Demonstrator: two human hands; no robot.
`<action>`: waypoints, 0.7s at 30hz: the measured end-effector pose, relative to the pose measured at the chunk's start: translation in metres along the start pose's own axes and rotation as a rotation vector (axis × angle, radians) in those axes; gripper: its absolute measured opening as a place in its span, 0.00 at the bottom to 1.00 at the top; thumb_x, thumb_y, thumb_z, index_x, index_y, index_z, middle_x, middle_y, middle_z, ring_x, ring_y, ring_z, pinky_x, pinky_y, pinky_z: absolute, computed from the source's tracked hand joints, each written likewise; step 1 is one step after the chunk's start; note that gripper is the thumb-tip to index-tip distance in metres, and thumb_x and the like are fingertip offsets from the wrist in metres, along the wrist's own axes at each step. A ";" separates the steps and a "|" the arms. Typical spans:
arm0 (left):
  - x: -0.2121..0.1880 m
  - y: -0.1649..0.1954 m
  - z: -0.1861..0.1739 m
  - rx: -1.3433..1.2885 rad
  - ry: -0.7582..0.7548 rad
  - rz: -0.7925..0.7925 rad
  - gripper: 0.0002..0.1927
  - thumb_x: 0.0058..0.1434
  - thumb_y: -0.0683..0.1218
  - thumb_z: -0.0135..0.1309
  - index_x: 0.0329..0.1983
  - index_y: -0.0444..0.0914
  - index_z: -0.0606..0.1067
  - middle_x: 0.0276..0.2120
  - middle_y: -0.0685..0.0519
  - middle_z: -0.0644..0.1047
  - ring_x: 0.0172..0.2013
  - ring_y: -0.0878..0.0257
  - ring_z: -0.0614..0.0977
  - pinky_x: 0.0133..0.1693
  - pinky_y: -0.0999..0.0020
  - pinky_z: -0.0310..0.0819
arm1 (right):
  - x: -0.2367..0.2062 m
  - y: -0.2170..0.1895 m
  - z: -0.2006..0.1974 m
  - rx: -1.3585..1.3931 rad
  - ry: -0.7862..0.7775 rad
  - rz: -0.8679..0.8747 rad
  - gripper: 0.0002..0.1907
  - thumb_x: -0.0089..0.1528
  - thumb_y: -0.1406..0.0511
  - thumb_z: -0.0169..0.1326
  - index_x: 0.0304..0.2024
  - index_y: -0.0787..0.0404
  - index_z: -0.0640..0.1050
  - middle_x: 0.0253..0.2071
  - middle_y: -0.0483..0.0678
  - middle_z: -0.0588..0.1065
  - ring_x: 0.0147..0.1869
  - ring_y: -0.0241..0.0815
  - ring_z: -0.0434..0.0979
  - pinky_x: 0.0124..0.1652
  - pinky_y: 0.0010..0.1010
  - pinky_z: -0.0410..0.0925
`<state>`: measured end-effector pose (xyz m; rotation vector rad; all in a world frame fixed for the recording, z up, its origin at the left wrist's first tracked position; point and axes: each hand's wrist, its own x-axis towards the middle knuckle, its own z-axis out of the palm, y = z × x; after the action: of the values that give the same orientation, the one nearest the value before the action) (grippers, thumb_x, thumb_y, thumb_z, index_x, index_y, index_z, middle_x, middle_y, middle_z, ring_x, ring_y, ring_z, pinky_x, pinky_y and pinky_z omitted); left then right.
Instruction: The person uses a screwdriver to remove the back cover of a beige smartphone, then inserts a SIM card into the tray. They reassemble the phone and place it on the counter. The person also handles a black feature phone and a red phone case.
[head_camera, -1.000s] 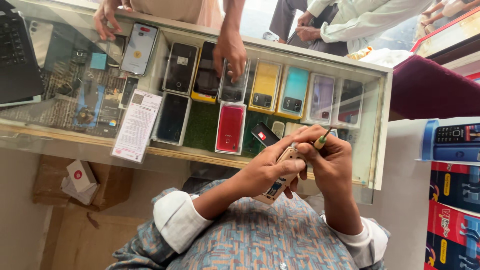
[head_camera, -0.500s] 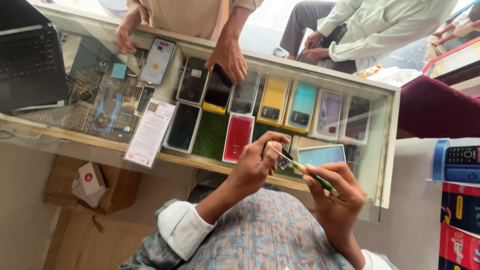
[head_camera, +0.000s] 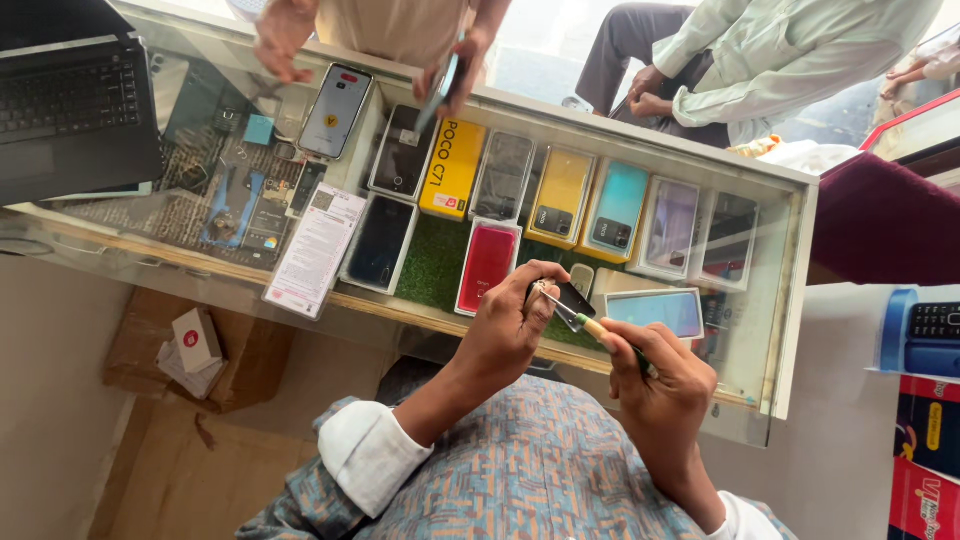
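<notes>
My left hand (head_camera: 510, 325) grips a small dark phone (head_camera: 573, 298) by its edge, just above the glass counter (head_camera: 770, 300). My right hand (head_camera: 655, 375) holds a thin tool with a green handle (head_camera: 595, 330); its metal tip touches the phone near my left thumb. Both hands hover over the counter's near edge. A light-blue phone (head_camera: 655, 310) lies flat on the glass right beside them.
Under the glass lie several phones and boxes, among them a yellow box (head_camera: 452, 170) and a red phone (head_camera: 487, 265). A black laptop (head_camera: 75, 110) sits at far left. Across the counter a person's hand (head_camera: 455, 75) holds a phone; another person sits at the upper right.
My hands stayed together at the counter edge, the tool tip still at the small phone. The person opposite lifted a hand off the glass, and it now holds a phone.
</notes>
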<state>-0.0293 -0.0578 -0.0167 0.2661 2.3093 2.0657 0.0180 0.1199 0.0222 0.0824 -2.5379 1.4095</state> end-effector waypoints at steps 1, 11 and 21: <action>-0.001 0.000 0.000 0.008 0.006 -0.007 0.15 0.74 0.50 0.45 0.52 0.35 0.73 0.38 0.47 0.78 0.32 0.62 0.79 0.37 0.65 0.74 | 0.000 -0.001 -0.001 0.007 -0.002 0.020 0.05 0.65 0.71 0.60 0.43 0.65 0.83 0.28 0.44 0.76 0.22 0.28 0.73 0.22 0.21 0.63; -0.008 -0.001 0.003 0.079 0.004 -0.012 0.12 0.71 0.45 0.46 0.52 0.34 0.73 0.40 0.43 0.77 0.33 0.53 0.80 0.38 0.62 0.75 | 0.007 -0.004 0.002 -0.159 0.030 -0.017 0.03 0.61 0.69 0.63 0.36 0.63 0.83 0.27 0.47 0.76 0.26 0.36 0.75 0.29 0.28 0.66; 0.000 -0.004 0.011 0.086 -0.017 -0.015 0.12 0.71 0.47 0.45 0.50 0.34 0.73 0.41 0.43 0.78 0.36 0.52 0.81 0.39 0.61 0.75 | 0.009 0.016 0.005 -0.016 0.064 -0.147 0.10 0.57 0.65 0.61 0.37 0.65 0.78 0.31 0.48 0.76 0.33 0.38 0.79 0.35 0.26 0.70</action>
<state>-0.0283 -0.0474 -0.0214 0.2666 2.3855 1.9524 0.0060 0.1247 0.0089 0.2131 -2.4369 1.3152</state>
